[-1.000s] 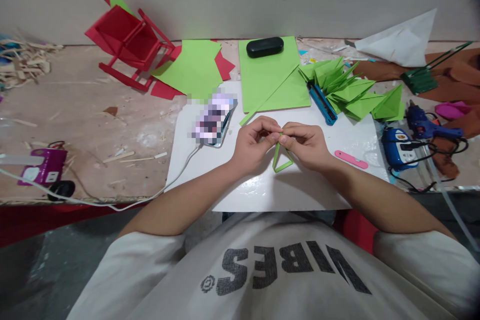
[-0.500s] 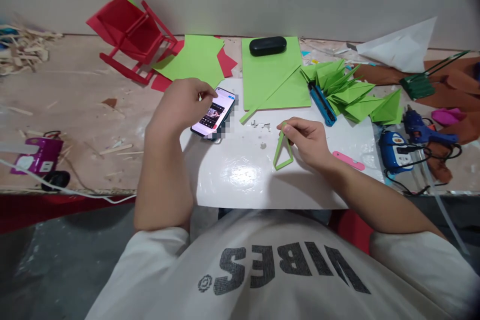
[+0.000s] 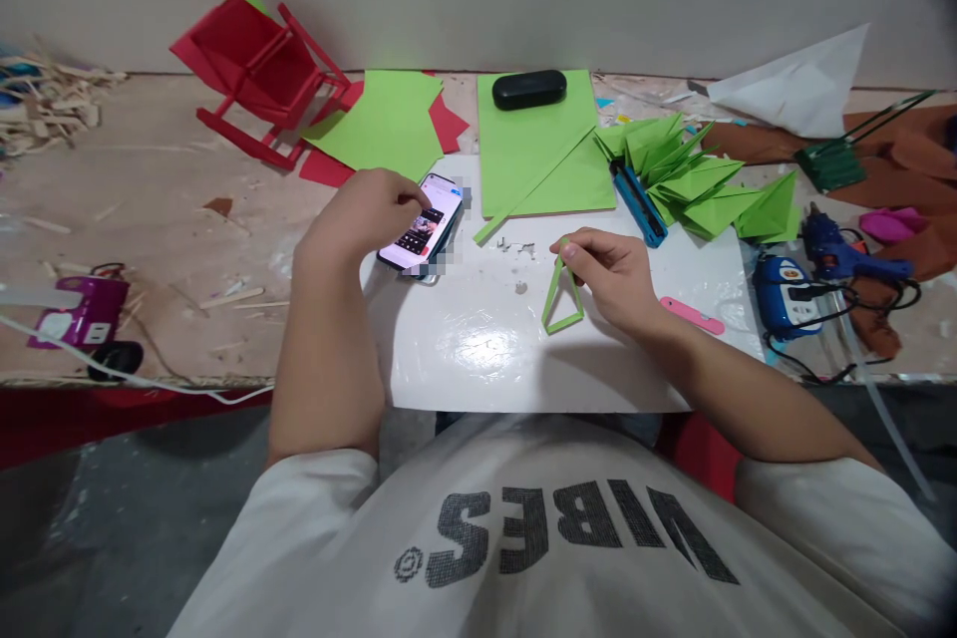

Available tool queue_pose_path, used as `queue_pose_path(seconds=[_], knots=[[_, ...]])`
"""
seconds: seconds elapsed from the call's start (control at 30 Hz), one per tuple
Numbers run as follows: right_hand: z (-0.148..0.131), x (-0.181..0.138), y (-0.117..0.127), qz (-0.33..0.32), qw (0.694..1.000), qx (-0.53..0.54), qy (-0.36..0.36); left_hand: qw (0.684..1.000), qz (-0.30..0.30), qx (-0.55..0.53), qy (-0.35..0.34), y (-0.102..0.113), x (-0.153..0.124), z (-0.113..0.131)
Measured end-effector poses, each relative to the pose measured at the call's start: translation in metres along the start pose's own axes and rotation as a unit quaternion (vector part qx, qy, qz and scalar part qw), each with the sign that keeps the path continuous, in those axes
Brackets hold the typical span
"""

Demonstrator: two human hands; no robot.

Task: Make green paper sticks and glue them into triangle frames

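Head camera looks down on your two hands over a glossy white board (image 3: 485, 369) at the front edge of the workbench (image 3: 150, 219). Your right hand (image 3: 609, 274) pinches the top corner of a green paper triangle (image 3: 562, 299) between thumb and fingertips, closed firmly on it. The triangle's lower edge rests on the board, near its middle. Your left hand (image 3: 366, 214) sits apart from it, to the left, hovering over a phone (image 3: 420, 231) that lies on the board's far left corner with its screen lit. The fingers are loosely curled and gripping nothing, with a fingertip at the screen.

Behind the triangle lies a flat green sheet (image 3: 534, 155) with a black case (image 3: 528, 90) on its far end. A blue cutter (image 3: 639, 204) lies just right of that sheet, beside a heap of folded green paper (image 3: 695, 181). A pink strip (image 3: 692, 316) lies on the board near your right wrist. A blue glue gun (image 3: 844, 249) sits further right, and a red model chair (image 3: 254, 70) stands at the back left.
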State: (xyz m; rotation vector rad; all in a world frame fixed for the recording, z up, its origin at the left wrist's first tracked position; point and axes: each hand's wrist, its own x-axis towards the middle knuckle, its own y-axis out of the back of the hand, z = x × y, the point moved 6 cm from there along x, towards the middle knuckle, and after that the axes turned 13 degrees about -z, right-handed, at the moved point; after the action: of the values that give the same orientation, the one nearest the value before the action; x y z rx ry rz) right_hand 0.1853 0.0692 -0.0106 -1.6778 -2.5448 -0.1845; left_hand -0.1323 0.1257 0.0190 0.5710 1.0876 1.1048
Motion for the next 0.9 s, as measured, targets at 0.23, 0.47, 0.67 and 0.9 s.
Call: queue_pose_path(seconds=[0.23,0.47,0.67,0.9], knots=[[0.001,0.001,0.001,0.009,1.000,0.008,0.003,1.000,-0.023,-0.013,0.000,-0.004,0.000,0.001],[0.001,0.001,0.001,0.006,1.000,0.012,-0.002,0.997,-0.050,-0.037,-0.049,-0.016,0.002,0.010],[-0.001,0.002,0.002,0.012,1.000,0.025,-0.004,0.971,0.023,-0.113,-0.210,-0.002,-0.010,0.030],[0.003,0.004,0.003,0.021,0.999,0.025,-0.008,0.983,0.084,-0.102,-0.130,0.004,-0.008,0.017]])
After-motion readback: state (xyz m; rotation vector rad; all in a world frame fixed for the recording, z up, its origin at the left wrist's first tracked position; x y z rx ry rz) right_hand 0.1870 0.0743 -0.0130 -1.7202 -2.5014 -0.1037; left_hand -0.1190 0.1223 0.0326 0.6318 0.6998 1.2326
